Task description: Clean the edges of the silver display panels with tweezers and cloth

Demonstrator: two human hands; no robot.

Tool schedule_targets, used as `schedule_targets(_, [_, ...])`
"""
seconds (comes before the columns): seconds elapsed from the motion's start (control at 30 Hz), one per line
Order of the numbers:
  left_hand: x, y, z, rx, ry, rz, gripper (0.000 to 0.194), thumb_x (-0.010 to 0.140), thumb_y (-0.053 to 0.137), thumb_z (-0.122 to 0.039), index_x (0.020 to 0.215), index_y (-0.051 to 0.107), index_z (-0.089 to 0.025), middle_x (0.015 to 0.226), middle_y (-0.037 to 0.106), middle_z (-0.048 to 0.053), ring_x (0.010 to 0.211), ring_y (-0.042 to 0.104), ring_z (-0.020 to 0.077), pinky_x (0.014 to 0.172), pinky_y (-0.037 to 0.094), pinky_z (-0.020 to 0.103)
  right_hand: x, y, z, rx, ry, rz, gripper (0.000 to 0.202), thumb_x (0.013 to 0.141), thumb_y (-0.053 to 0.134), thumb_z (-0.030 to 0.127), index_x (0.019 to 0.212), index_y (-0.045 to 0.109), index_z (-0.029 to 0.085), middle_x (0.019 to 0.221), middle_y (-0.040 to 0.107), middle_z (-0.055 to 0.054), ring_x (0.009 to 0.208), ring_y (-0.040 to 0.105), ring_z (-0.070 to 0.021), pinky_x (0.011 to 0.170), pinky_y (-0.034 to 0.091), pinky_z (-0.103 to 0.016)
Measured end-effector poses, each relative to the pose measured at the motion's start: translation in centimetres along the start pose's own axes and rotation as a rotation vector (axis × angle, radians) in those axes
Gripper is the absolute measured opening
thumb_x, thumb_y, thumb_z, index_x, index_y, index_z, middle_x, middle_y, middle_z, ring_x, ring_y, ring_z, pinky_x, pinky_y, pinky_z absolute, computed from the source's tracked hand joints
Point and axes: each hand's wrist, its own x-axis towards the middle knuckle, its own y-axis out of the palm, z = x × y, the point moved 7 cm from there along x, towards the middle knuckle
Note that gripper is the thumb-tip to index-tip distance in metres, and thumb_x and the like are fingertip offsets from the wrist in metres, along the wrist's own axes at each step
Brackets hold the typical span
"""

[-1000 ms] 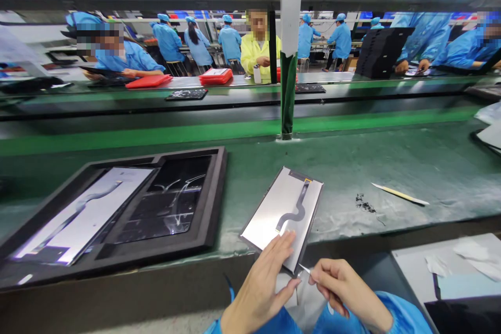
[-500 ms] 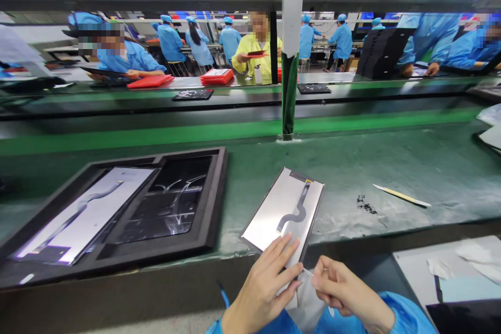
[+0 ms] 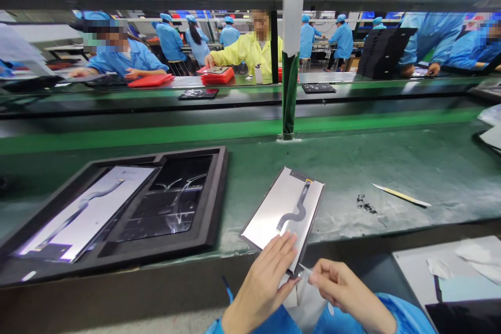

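A silver display panel (image 3: 284,209) with a dark flex cable lies on the green bench, its near corner jutting over the front edge. My left hand (image 3: 264,284) rests flat on that near end, fingers spread over it. My right hand (image 3: 346,289) pinches a thin pointed tool (image 3: 304,269) whose tip touches the panel's near corner, beside my left thumb.
A black foam tray (image 3: 213,203) at the left holds one panel and one bare slot. A pale stick (image 3: 401,195) and dark scraps (image 3: 365,203) lie to the right. White papers (image 3: 465,263) sit lower right. A post (image 3: 289,62) rises behind; people work across the conveyor.
My hands barely shift at the panel's near corner; the left fingers slid slightly back. Across the line, the person in yellow lowered a red tray onto a stack.
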Motion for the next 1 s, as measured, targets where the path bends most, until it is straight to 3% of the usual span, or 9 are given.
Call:
schedule_targets(0.23, [-0.23,0.36,0.19,0.009,0.001,0.009,0.05,0.089,0.043,-0.003,0.139,0.045,-0.009,0.142,0.057,0.018,0.142,0.041,0.0255,0.11,0.047,0.046,0.03,0.03,-0.07,0.047,0.0,0.036,0.061,0.073,0.059,0.078,0.076,0.058,0.017,0.058,0.055,0.004,0.034,0.028,-0.0023,0.035,0.016,-0.022])
schedule_targets(0.4, [-0.35,0.44,0.21,0.012,0.004,0.006,0.05,0.087,0.045,-0.003,0.137,0.046,-0.007,0.142,0.056,0.018,0.142,0.04,0.0261,0.111,0.046,0.045,0.13,-0.05,-0.67,0.072,0.024,0.035,0.068,0.071,0.056,0.083,0.08,0.062,0.016,0.047,0.039,0.011,0.032,0.025,-0.0035,0.034,0.016,-0.021])
schedule_targets(0.53, [-0.38,0.5,0.27,0.004,-0.006,0.019,0.051,0.086,0.045,-0.003,0.137,0.047,-0.008,0.143,0.056,0.018,0.142,0.041,0.026,0.111,0.046,0.045,0.37,0.02,-0.78,0.089,-0.017,0.015,0.065,0.068,0.059,0.084,0.075,0.053,0.02,0.04,0.03,0.014,0.035,0.02,-0.0039,0.037,0.015,-0.02])
schedule_targets(0.73, [-0.39,0.53,0.33,0.0,-0.023,0.013,0.053,0.085,0.043,-0.002,0.137,0.046,-0.009,0.142,0.056,0.017,0.142,0.042,0.0253,0.111,0.046,0.045,0.29,0.16,-0.3,0.068,-0.042,0.042,0.059,0.074,0.06,0.078,0.073,0.052,0.019,0.055,0.055,0.005,0.033,0.027,-0.0023,0.036,0.016,-0.021])
schedule_targets(1.0, [-0.44,0.59,0.33,-0.013,-0.033,0.015,0.053,0.084,0.047,-0.003,0.136,0.047,-0.009,0.143,0.056,0.016,0.142,0.04,0.025,0.113,0.044,0.044,0.22,-0.08,-0.75,0.132,-0.003,0.014,0.07,0.067,0.059,0.085,0.078,0.059,0.016,0.041,0.033,0.013,0.033,0.018,-0.0029,0.035,0.012,-0.023])
